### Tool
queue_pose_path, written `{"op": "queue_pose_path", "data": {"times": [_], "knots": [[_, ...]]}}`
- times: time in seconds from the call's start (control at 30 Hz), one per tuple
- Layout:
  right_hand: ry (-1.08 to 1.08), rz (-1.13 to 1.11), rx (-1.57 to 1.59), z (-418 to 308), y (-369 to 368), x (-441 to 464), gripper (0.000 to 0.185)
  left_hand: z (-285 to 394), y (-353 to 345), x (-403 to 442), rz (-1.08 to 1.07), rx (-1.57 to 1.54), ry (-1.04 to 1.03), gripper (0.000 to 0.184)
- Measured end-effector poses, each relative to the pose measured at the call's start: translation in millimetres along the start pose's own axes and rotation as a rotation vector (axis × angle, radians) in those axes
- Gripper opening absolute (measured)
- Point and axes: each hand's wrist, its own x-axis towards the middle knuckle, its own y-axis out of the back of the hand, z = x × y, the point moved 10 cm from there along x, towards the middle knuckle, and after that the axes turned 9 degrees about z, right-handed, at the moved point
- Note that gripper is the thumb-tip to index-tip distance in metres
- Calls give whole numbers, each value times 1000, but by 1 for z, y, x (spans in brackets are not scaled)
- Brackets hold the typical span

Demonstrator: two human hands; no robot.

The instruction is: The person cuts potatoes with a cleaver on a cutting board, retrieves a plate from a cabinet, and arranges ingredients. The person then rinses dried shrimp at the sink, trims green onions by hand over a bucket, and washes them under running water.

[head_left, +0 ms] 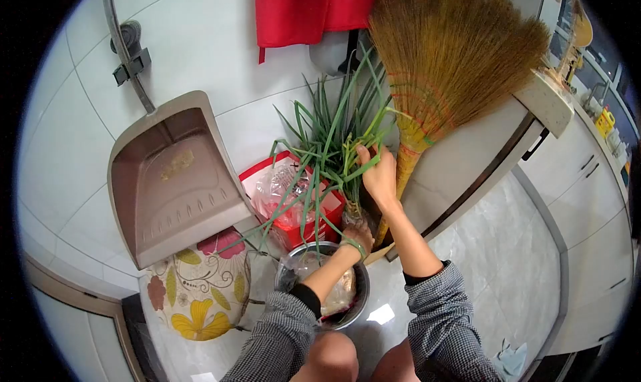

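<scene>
Long green onion leaves [327, 138] spread upward and outward against the white wall. My right hand [378, 175] is closed on some of the leaves, on their right side. Lower down, my left hand [358, 235], with a green bracelet at the wrist, is at the base of the bunch, beside a clear plastic wrapping; its fingers are partly hidden. Left of the stems sits a red box [294, 232] with clear plastic bags in it. Under my left forearm stands a metal basin [362, 295] holding a plastic bag.
A brown dustpan [180, 182] hangs at the left. The large straw broom [447, 62] leans at the right, beside a cabinet [461, 162]. A flowered cushion [200, 288] lies at the lower left, and red cloth [310, 12] hangs above. A light blue cloth [511, 358] is on the floor.
</scene>
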Motion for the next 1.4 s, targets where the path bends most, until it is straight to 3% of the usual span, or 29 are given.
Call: {"op": "queue_pose_path", "data": {"times": [0.03, 0.1, 0.2, 0.3, 0.37, 0.43, 0.5, 0.53, 0.6, 0.63, 0.67, 0.7, 0.77, 0.8, 0.83, 0.9, 0.93, 1.0, 1.13, 1.23, 1.27, 1.3, 1.37, 1.4], "knots": [[-44, -30, -11, -4, -1, -1, 19, 9, 19, -25, -54, -70, -79, 52], [20, -27, -31, -21, 4, -3, 19, 18, 66, -61, 305, -496, -150, 40], [78, -32, -115, -56, 23, -12, 19, 23, 97, -129, 439, -641, -235, 41], [38, -34, -116, -53, 38, -24, 19, 4, 89, -181, 518, -741, -188, 42], [-35, -67, -185, -48, 45, -38, 19, -15, 83, -203, 549, -547, -58, 50], [-51, -88, -162, -28, 43, -59, 21, -22, 54, -215, 501, -448, 9, 58], [-32, -92, -128, -24, 46, -81, 21, -25, 15, -217, 249, -452, 101, 62], [-91, -105, -98, -17, 45, -93, 21, -21, -5, -216, 61, -586, 111, 71], [-297, -177, -18, -7, 46, -114, 21, -25, -23, -214, 102, -733, 123, 75], [-294, -175, -16, -6, 48, -120, 21, -27, -14, -213, 146, -883, 133, 80], [-319, -163, 66, 1, 50, -127, 20, -31, -24, -212, -90, -1049, 248, 87], [-349, -153, 147, 7, 51, -134, 20, -34, -26, -213, -93, -1048, 249, 87], [-362, -150, 176, 18, 53, -143, 19, -57, -37, -209, 13, -816, 332, 79], [-380, -140, 206, 24, 53, -150, 18, -54, -55, -206, 11, -570, 235, 81], [-397, -130, 235, 27, 54, -155, 18, -51, -46, -204, 8, -569, 233, 81], [-393, -134, 187, 28, 56, -163, 18, -31, -43, -199, -262, -560, 175, 71], [-408, -145, 209, 27, 55, -167, 18, -25, -57, -194, -266, -561, 174, 71], [-401, -148, 247, 24, 53, -170, 19, 9, -98, -176, -343, -437, -116, 45], [-346, -157, 164, 21, 56, -170, 19, 21, -95, -160, -212, -266, -9, 37], [-369, -179, 162, 25, 56, -173, 20, 26, -88, -162, -325, -194, -72, 36], [-379, -190, 140, 33, 54, -174, 20, 21, -158, -143, -426, -316, -100, 50], [-372, -195, 145, 34, 52, -178, 20, 14, -155, -155, -420, -315, -93, 50], [-354, -156, 190, 36, 54, -179, 19, -5, -83, -165, -31, -980, 42, 53], [-370, -162, 208, 37, 54, -181, 18, 0, -53, -183, -151, -1068, 51, 50]]}}
